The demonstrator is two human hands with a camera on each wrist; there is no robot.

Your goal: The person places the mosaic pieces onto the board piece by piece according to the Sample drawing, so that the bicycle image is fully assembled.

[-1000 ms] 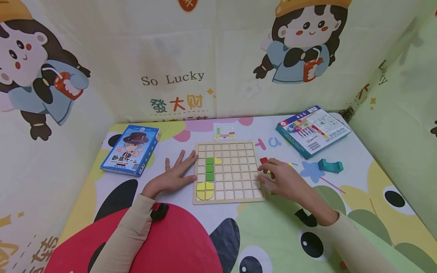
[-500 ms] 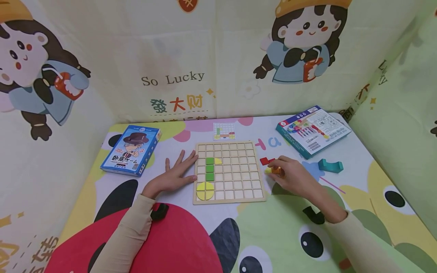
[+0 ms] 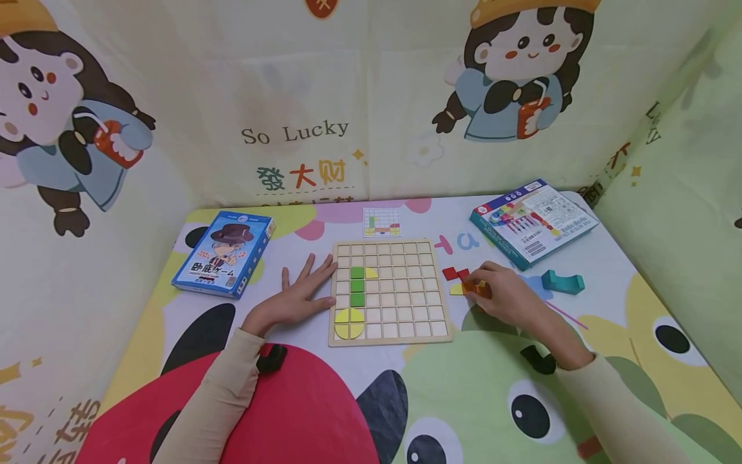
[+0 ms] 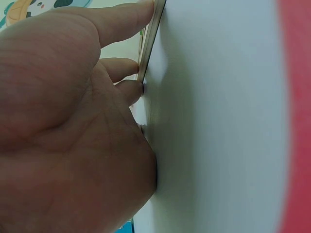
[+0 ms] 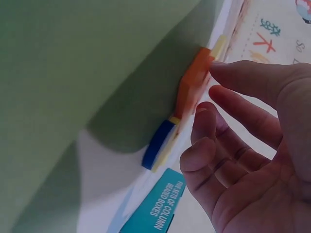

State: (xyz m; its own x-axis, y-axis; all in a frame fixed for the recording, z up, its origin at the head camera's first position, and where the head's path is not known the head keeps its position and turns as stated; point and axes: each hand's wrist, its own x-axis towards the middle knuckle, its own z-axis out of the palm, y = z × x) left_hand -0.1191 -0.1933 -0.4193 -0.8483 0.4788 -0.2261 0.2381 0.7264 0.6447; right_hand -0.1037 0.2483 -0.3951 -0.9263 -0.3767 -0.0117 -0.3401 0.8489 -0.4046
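A square wooden grid board [image 3: 404, 299] lies on the tablecloth. Green squares [image 3: 357, 285] and several yellow quarter-round pieces [image 3: 350, 323] sit in cells on its left side. My left hand [image 3: 290, 301] rests flat beside it, fingers spread, thumb and fingertips touching its left edge. Right of the board, my right hand [image 3: 500, 290] has its thumb and index finger at an orange block [image 5: 194, 80], apparently pinching it; the fingers partly hide the block. Next to it lie red squares [image 3: 450, 274], a yellow piece [image 3: 456, 290] and, in the right wrist view, a blue curved piece [image 5: 159, 144].
A small pattern card [image 3: 382, 222] lies behind the board. At the back left is a blue game box [image 3: 225, 254]; a white and teal box [image 3: 534, 222] is at the back right. A teal curved block [image 3: 563, 282] lies right of my right hand.
My right hand has moved from the board's right edge slightly rightward over the loose pieces, uncovering the red squares and reaching the orange block. My left hand stays in place.
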